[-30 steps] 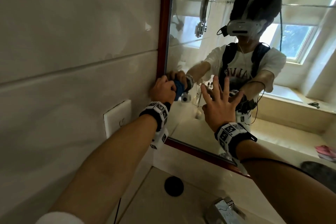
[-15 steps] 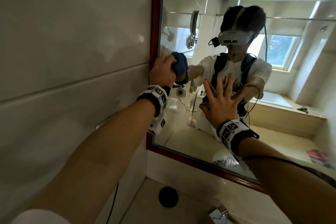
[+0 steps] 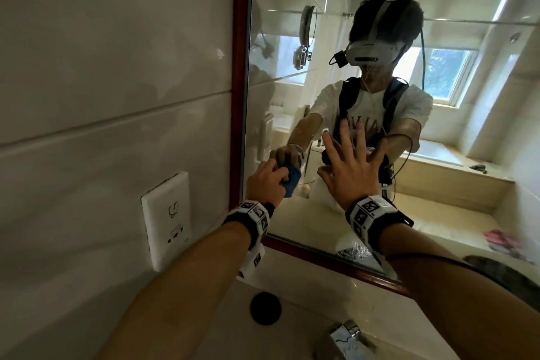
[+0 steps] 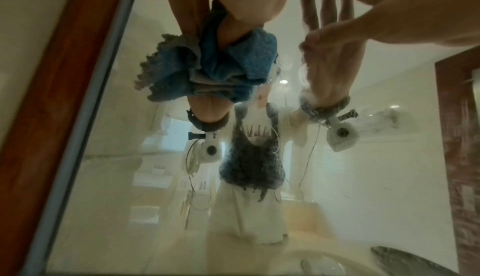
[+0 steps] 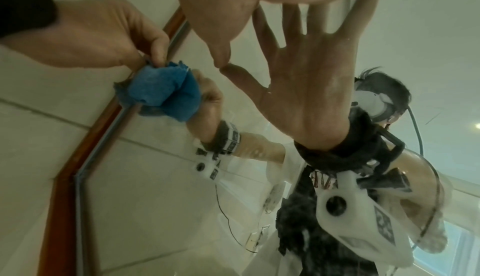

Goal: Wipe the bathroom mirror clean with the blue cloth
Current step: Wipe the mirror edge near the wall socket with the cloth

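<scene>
Keep left hand [image 3: 267,181] fingers bunched round crumpled blue terry cloth [image 3: 290,181], pressing flat along wood-framed bathroom mirror [image 3: 292,96] edge; right hand [image 3: 349,168] fingers spread, bracing on glass.

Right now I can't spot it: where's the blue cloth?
Head view: the blue cloth is bunched in the left hand, against the mirror by its left frame.

1. The cloth [image 3: 290,183] is blue.
2. The mirror frame [image 3: 238,73] is reddish-brown.
3. The wristbands [image 3: 253,213] are black and white, with square code markings.
4. The wall tiles [image 3: 117,67] are cream.
5. The socket [image 3: 167,219] is white.
</scene>
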### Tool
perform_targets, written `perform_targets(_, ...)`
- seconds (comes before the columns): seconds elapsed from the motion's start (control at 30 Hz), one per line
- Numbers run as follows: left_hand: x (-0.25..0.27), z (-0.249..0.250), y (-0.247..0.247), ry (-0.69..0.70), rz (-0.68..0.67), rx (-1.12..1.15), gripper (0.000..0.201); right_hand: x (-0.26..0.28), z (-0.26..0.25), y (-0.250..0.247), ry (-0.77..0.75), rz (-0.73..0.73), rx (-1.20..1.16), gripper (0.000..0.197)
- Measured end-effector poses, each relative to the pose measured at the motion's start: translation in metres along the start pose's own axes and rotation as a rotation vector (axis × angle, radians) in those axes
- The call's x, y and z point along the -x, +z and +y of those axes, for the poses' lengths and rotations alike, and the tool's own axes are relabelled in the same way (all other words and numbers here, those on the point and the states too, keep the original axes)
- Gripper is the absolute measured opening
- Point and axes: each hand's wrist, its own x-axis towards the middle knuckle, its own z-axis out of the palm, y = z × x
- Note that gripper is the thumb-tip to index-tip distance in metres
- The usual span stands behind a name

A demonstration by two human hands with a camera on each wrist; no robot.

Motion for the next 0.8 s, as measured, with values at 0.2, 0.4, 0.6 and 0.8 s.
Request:
perform_targets(0.2, -0.091, 0.039, -0.039, -0.048, 0.111, 0.056, 0.021, 0.004, 0.003, -0.003, -0.008, 0.003, 0.01, 0.086)
perform_targets(0.4, -0.135, 0.051, -0.058, 0.08, 0.245, 0.06, 0.02, 0.021, 0.018, 0.005, -0.025, 0.023, 0.018, 0.082)
perform_targets(0.6, -0.082, 0.034, -0.027, 0.141, 0.165, 0.023, 0.019, 0.025, 0.013, 0.013, 0.004, 0.038, 0.01, 0.079)
perform_targets(0.8, -0.014, 0.018, 0.004, 0.147, 0.051, 0.001, 0.014, 0.026, 0.016, 0.013, 0.001, 0.013, 0.02, 0.078)
